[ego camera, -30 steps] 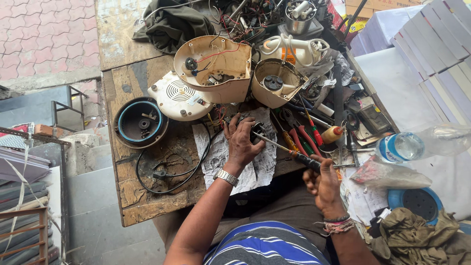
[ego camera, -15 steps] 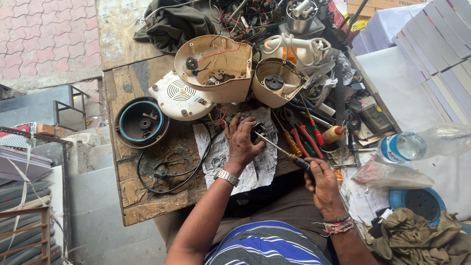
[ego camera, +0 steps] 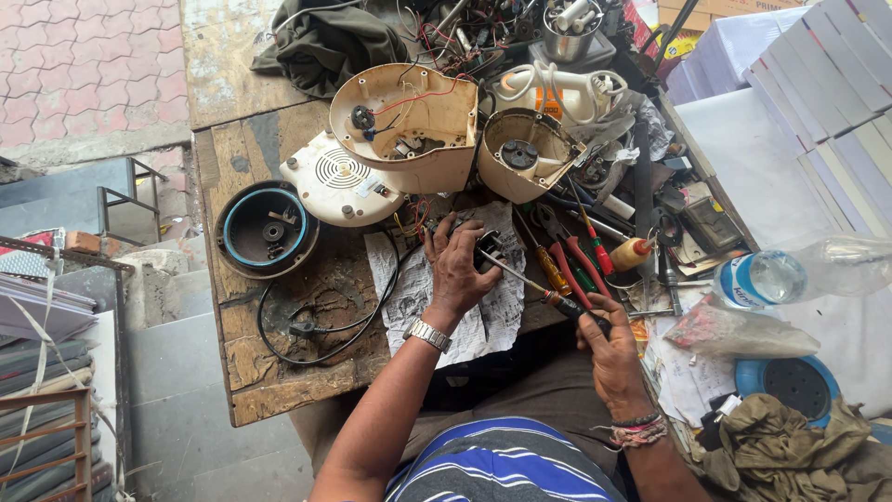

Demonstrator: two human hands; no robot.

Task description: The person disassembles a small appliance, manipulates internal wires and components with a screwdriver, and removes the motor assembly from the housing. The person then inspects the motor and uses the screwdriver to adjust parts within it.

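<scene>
My left hand [ego camera: 457, 270] presses down on a small dark motor part [ego camera: 485, 249] that lies on a sheet of newspaper [ego camera: 395, 279] on the wooden workbench [ego camera: 232, 158]. A watch sits on that wrist. My right hand [ego camera: 606, 342] grips the black handle of a screwdriver [ego camera: 539, 290], whose metal shaft slants up-left to the motor part. Just beyond stand two opened cream appliance shells [ego camera: 409, 130] [ego camera: 520, 153] with wires inside.
A round black base with a blue ring [ego camera: 268, 229] and a black power cord [ego camera: 321, 325] lie at left. Red-handled pliers and screwdrivers [ego camera: 576, 260] lie at right, near a plastic water bottle [ego camera: 771, 277]. Cluttered parts and a cloth [ego camera: 325, 42] fill the far side.
My right hand has shifted slightly, keeping the screwdriver tip at the motor part. My left hand stays pressed on the part.
</scene>
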